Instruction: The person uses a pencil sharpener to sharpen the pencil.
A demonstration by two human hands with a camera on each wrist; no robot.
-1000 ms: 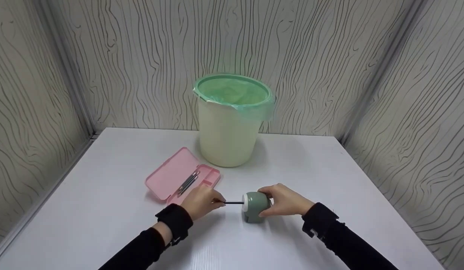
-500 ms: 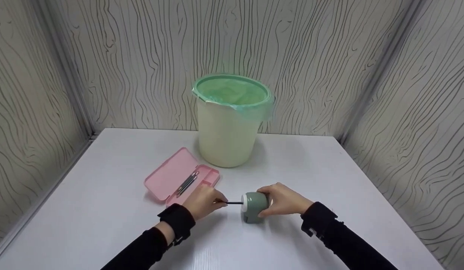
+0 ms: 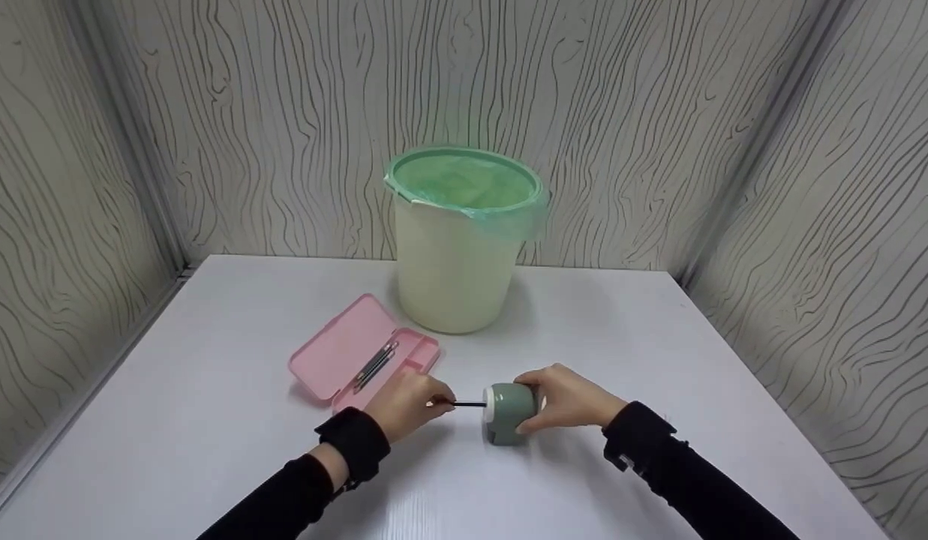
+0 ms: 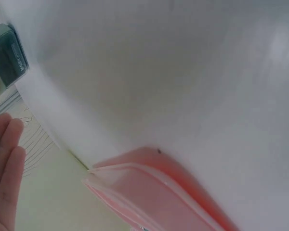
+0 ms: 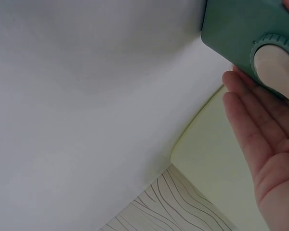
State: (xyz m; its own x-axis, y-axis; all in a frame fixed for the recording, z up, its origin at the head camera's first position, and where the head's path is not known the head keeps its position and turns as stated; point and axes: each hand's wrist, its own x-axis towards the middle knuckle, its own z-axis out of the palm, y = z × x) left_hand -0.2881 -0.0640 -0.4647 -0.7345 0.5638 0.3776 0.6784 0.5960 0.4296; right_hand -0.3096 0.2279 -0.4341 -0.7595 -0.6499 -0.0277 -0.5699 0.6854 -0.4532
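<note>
A green crank pencil sharpener [image 3: 513, 409] with a white front ring stands on the white table. My left hand [image 3: 403, 405] pinches a dark pencil [image 3: 470, 404] whose far end runs into that ring. From the other side, my right hand [image 3: 572, 399] holds the sharpener, thumb and fingers curled around its back. The right wrist view shows the cream crank handle [image 5: 274, 65] close to my palm. In the left wrist view, only the sharpener's lower dark window [image 4: 8, 57] and part of my hand appear at the edge.
An open pink pencil case [image 3: 343, 349] lies left of the sharpener, partly behind my left hand, with several pencils [image 3: 375, 366] in it. Behind stands a cream bin [image 3: 456, 270] with a green rim and bag. Patterned walls enclose the table on three sides.
My left hand has edged slightly right toward the sharpener, so a bit less of the pencil shows between them. The right hand keeps its hold and has barely moved.
</note>
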